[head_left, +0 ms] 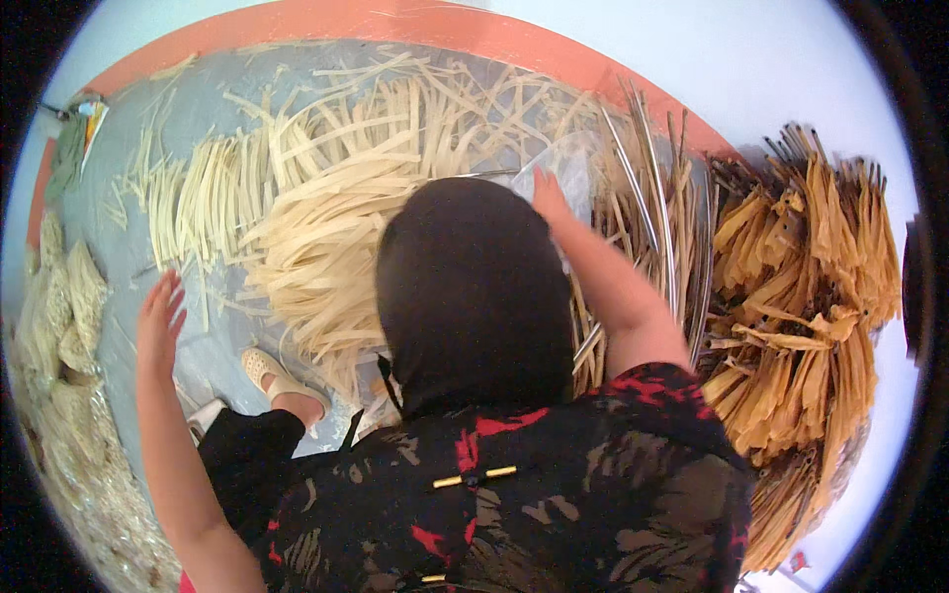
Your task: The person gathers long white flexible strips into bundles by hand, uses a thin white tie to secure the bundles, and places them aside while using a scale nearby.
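My left hand (161, 324) is raised at the left, open, with its fingers stretched and apart. It holds nothing and is left of a beige clog (265, 374) on a foot. Slightly blurred and seen from the side, my right hand (552, 196) reaches out right of the middle. Its visible fingers point away, stretched out, beside a clear plastic sheet (570, 163). Nothing shows in its grip. A large pile of flat, pale strips (331, 222) covers the floor between my hands. A rounded shape in black cloth (474, 287) hides part of the pile.
Long thin rods (638, 163) and stalks lie at the right. Beyond them, bundles of brown, leaf-like sheets (791, 267) on dark sticks are stacked by the wall. Bulging, pale plastic-wrapped bags (74, 296) line the left side. An orange band (415, 22) edges the far wall.
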Demonstrator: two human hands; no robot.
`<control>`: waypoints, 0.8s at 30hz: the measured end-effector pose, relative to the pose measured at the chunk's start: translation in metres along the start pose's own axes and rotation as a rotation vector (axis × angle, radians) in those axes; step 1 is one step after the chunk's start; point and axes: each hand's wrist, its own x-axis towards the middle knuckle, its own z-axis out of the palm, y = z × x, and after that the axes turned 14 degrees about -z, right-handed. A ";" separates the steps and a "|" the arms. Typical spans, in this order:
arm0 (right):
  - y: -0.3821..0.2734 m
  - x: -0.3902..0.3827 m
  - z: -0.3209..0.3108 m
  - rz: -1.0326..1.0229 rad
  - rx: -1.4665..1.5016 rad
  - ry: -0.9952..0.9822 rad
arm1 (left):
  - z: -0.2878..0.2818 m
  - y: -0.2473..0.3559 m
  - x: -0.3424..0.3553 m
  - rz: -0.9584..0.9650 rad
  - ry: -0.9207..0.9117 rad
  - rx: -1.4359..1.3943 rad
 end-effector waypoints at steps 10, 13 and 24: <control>0.038 -0.065 0.035 0.158 0.197 0.423 | 0.055 -0.005 -0.089 -0.063 -0.057 0.000; -0.024 -0.003 -0.077 -0.238 0.611 0.558 | 0.075 0.031 -0.108 0.058 -0.136 0.008; -0.356 -0.060 -0.247 -1.634 0.551 -0.375 | 0.085 0.067 -0.142 0.218 -0.547 -0.435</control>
